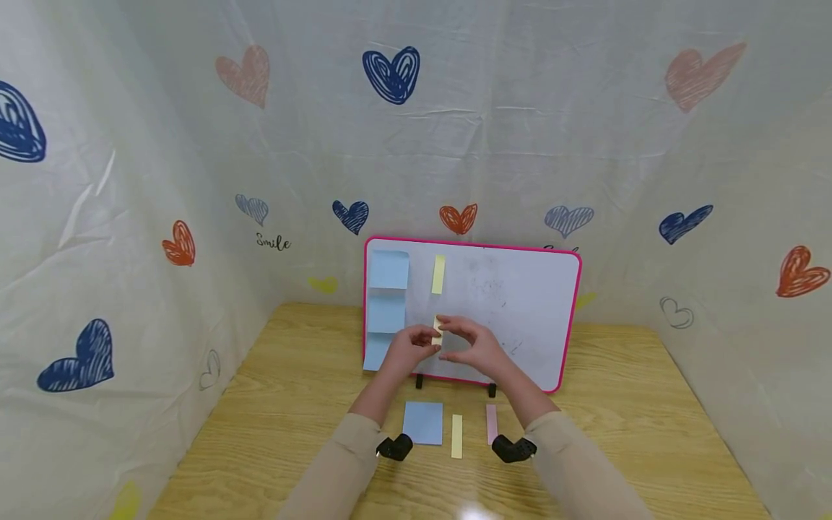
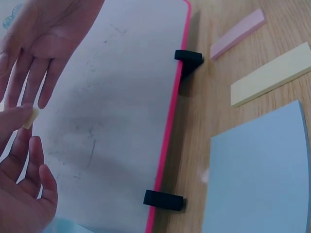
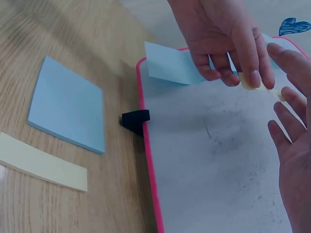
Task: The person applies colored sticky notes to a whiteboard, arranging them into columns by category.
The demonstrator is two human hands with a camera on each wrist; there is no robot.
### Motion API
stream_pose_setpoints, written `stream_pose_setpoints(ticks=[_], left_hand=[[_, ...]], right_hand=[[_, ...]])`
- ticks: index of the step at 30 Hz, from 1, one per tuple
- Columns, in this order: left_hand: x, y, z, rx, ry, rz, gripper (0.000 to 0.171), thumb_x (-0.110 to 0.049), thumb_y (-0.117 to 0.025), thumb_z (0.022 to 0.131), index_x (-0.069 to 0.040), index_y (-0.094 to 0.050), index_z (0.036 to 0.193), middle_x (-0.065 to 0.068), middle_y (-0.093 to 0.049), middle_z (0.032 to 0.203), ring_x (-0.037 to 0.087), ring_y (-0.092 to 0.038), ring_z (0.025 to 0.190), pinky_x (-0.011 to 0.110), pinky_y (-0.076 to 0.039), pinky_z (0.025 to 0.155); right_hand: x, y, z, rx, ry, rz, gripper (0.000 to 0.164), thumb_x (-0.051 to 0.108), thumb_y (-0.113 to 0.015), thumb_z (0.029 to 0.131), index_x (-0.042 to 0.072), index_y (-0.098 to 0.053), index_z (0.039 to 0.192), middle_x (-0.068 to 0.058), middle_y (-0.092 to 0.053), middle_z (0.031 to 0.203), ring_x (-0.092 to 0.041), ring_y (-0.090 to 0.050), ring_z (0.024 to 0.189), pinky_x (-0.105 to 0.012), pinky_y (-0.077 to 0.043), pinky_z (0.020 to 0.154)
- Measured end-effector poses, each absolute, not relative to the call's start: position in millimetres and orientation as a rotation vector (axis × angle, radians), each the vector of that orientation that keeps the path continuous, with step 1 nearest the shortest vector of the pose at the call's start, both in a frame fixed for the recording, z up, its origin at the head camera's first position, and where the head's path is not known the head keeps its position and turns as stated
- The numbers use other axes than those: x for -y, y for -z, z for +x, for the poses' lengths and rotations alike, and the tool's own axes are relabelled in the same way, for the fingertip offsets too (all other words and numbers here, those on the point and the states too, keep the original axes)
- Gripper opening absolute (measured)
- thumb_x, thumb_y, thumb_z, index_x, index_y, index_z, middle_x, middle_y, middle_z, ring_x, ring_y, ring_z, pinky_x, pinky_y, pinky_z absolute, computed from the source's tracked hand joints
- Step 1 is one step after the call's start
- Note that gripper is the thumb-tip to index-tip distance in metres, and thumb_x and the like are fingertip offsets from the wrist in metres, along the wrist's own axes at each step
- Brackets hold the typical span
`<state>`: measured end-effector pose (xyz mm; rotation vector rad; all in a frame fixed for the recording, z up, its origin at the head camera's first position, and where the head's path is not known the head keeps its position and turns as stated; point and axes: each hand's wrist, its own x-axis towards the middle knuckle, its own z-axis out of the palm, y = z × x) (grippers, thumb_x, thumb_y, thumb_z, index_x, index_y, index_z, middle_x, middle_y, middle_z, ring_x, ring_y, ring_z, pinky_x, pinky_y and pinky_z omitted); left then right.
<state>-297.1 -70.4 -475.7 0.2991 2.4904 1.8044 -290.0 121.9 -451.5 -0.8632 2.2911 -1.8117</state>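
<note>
My left hand (image 1: 411,348) pinches a narrow yellow sticky note (image 1: 438,332) between thumb and fingers, in front of the whiteboard (image 1: 507,318). Just to its right, my right hand (image 1: 477,344) has its fingers extended, with the fingertips (image 1: 443,318) by the note's upper end. Whether they touch it, I cannot tell. Part of the note (image 3: 249,81) shows under the left thumb in the right wrist view. Another yellow strip (image 1: 438,274) is stuck higher on the board. Several blue sticky notes (image 1: 388,270) run down the board's left side.
On the wooden table (image 1: 292,404) before the board lie a blue sticky-note pad (image 1: 423,424), a yellow strip pad (image 1: 457,436) and a pink strip pad (image 1: 491,423). Black feet (image 2: 164,199) support the pink-framed board. A heart-printed curtain hangs behind and at both sides.
</note>
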Motion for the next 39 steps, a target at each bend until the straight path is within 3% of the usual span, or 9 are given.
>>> stream_pose_setpoints(ticks=[9, 20, 26, 39], left_hand=[[72, 472, -305, -2.529, -1.822, 0.266, 0.017, -0.005, -0.074, 0.086, -0.005, -0.072, 0.103, 0.004, -0.062, 0.091, 0.019, -0.058, 0.084, 0.030, -0.052, 0.074], [71, 461, -310, -2.547, -1.833, 0.245, 0.018, -0.008, -0.073, 0.087, -0.007, -0.072, 0.105, 0.004, -0.062, 0.094, 0.020, -0.056, 0.085, 0.029, -0.051, 0.073], [69, 458, -315, -2.575, -1.831, 0.267, 0.020, -0.008, -0.075, 0.086, -0.007, -0.072, 0.106, 0.006, -0.063, 0.093, 0.020, -0.056, 0.083, 0.028, -0.051, 0.071], [70, 464, -323, -2.566, -1.810, 0.208, 0.023, -0.008, -0.074, 0.087, -0.006, -0.071, 0.110, 0.005, -0.061, 0.096, 0.021, -0.054, 0.086, 0.030, -0.050, 0.074]], right_hand=[[-125, 462, -301, -2.516, 1.744, -0.835, 0.050, 0.009, -0.082, 0.079, 0.005, -0.064, 0.126, -0.006, -0.050, 0.143, -0.029, -0.037, 0.136, -0.061, -0.032, 0.105], [-123, 469, -311, -2.913, 1.341, -1.217, 0.061, 0.023, -0.086, 0.073, 0.016, -0.064, 0.130, 0.000, -0.051, 0.143, -0.028, -0.030, 0.140, -0.063, -0.020, 0.109], [-120, 473, -317, -2.980, 1.218, -1.300, 0.073, 0.030, -0.085, 0.072, 0.017, -0.057, 0.138, 0.000, -0.046, 0.147, -0.027, -0.024, 0.143, -0.060, -0.011, 0.112], [-109, 470, -323, -3.061, 0.939, -1.261, 0.079, 0.044, -0.082, 0.073, 0.018, -0.052, 0.141, -0.003, -0.039, 0.152, -0.027, -0.009, 0.148, -0.055, 0.003, 0.114]])
